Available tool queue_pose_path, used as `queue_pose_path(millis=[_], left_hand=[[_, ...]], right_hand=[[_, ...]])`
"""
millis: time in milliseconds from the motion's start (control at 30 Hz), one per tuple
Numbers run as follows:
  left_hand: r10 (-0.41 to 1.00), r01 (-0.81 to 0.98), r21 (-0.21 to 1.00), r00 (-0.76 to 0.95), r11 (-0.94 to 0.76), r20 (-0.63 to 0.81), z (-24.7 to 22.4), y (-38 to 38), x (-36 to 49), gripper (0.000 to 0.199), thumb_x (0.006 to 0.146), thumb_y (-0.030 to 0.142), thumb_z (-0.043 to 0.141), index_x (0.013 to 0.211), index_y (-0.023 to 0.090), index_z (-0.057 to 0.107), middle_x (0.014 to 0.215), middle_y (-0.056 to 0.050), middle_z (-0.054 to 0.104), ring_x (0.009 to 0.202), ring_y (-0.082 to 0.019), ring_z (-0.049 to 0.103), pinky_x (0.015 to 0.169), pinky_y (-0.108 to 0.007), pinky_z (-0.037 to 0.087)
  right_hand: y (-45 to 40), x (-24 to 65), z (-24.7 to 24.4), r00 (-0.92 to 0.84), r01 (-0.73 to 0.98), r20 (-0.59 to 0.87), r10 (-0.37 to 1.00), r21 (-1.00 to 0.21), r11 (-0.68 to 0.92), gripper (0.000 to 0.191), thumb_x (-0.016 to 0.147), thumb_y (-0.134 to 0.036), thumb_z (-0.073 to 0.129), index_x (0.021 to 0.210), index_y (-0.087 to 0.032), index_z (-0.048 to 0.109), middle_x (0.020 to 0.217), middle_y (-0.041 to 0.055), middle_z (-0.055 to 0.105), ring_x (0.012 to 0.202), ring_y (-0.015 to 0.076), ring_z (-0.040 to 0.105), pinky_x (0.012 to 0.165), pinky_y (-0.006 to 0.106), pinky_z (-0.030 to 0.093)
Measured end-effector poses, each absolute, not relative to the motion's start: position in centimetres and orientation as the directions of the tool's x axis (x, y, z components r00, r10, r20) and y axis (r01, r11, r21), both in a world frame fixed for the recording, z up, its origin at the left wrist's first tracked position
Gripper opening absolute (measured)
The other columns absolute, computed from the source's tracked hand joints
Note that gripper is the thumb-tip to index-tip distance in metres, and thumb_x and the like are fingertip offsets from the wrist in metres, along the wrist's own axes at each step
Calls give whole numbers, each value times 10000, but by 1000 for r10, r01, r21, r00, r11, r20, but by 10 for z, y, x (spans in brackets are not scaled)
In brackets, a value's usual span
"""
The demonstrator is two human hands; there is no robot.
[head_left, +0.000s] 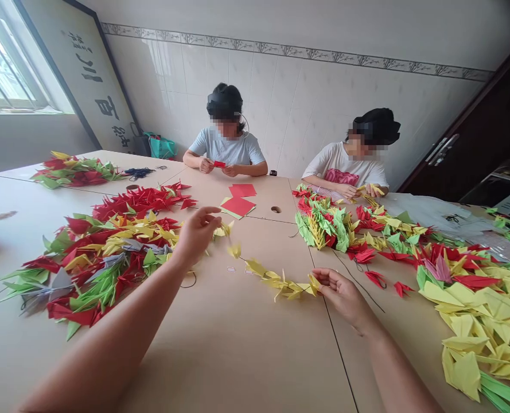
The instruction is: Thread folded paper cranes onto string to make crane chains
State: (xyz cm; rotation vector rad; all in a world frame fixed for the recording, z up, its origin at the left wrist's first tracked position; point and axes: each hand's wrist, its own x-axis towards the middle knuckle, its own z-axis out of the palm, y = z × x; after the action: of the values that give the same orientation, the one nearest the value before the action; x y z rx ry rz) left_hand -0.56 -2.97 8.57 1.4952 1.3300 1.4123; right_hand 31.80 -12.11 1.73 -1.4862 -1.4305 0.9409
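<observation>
my left hand (197, 234) narrowly pinching one end of a strand of folded yellow paper cranes (276, 277), my right hand (343, 296) loosely curled on the other end, strand stretched above the smooth beige table (237, 350), beside a heap of crisp red and green paper cranes (108, 267)

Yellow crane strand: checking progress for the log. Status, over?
Left hand and right hand at opposite ends. Yellow crane strand curving between them. Red-and-green crane pile beside left hand.

Over the table (246, 355), two slim, bare forearms, the left forearm (108, 338) and the right forearm (403, 373), narrow at the wrists into a bare left hand (197, 234) and right hand (343, 295), with no sleeves showing.
</observation>
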Motion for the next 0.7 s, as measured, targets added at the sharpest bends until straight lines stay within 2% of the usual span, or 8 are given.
queue_pose_path(millis=[267,367,533,700], left_hand=[[856,269,936,-402,-228,324,72,-3,-40,359,702,337,580,1015,160,585,684,3,577,465,-67,409,466,-196,328],[892,311,936,-357,-165,276,68,0,-43,346,700,331,562,1000,160,586,664,5,582,448,-73,403,452,-199,319],[948,474,874,-220,-103,231,65,-3,-36,262,692,306,549,911,177,614,646,1,601,467,-95,438,464,-206,321],[959,529,843,-178,-95,219,66,-6,-33,260,706,324,541,912,186,619,644,7,602,474,-101,441,478,-213,330]], right_hand=[[-120,322,8,95,475,110,989,-878,52,287,718,-320,639,979,-198,645,1021,96,686,950,251,638,847,414,512],[-120,323,7,69,552,158,985,-829,95,307,745,-340,612,1022,-211,640,1094,98,652,998,262,614,858,429,503],[-120,319,6,-11,779,323,946,-591,211,371,796,-465,563,1079,-243,652,1268,114,542,1190,298,481,969,494,416],[-121,311,0,-168,840,313,935,-451,302,366,830,-496,529,1064,-260,680,1290,108,534,1244,313,421,985,514,396]])
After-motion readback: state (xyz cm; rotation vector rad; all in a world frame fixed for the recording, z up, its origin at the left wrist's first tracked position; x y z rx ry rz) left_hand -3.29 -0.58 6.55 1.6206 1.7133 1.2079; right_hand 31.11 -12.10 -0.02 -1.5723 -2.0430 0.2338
